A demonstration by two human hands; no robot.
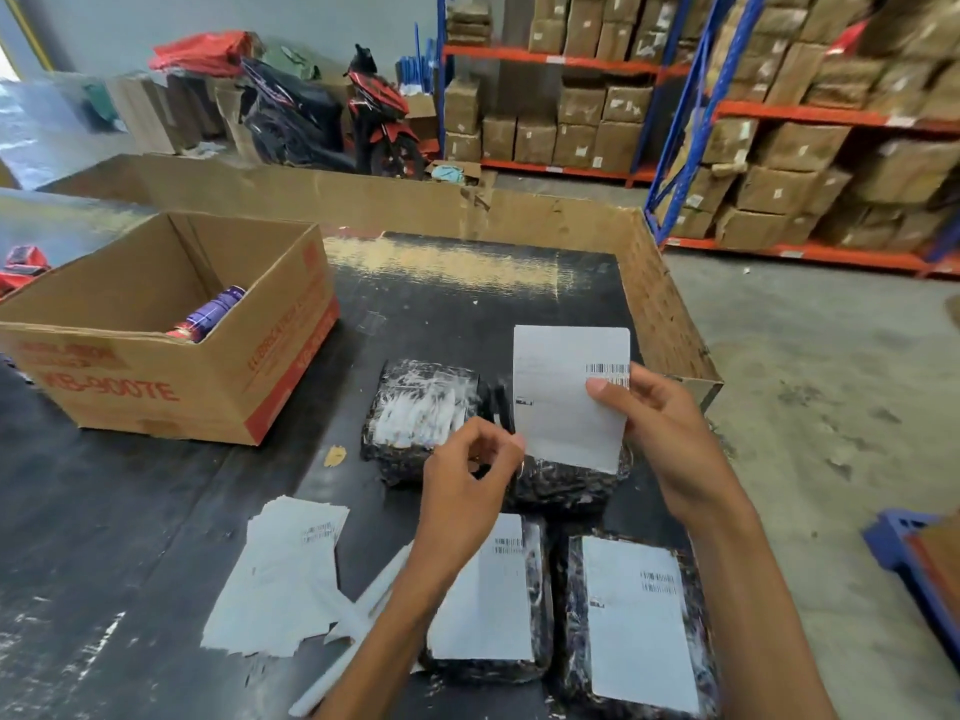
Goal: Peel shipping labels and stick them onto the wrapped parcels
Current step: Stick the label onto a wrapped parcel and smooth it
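Holding a shipping label (569, 397) up over the counter (130, 511), the right grip (660, 423) is clamped on its right edge, thumb on the printed face just under the barcode. The left grip (467, 480) pinches the label's lower left corner between thumb and forefinger. The label's long axis runs away from the person, slightly tilted, with the printed face toward the camera and the barcode at the far right. It hangs above a dark wrapped parcel (566, 485) and hides most of it. Just beside that, on the left, lies a bare parcel (421, 418) with glossy wrap. Nearer the person, two labelled parcels (634, 621) lie side by side, labels lengthwise and barcodes far right. To their left sit a loose stack of labels (280, 579) and white backing strips (363, 615). An open cardboard box (171, 376) on the left holds a purple bottle (213, 314). Its red print is blurred and reads roughly "KB-900". A cardboard wall (660, 304) edges the counter. Beyond it stand shelves of cartons (779, 148) and a red scooter (379, 116). The label text is too blurred to read.
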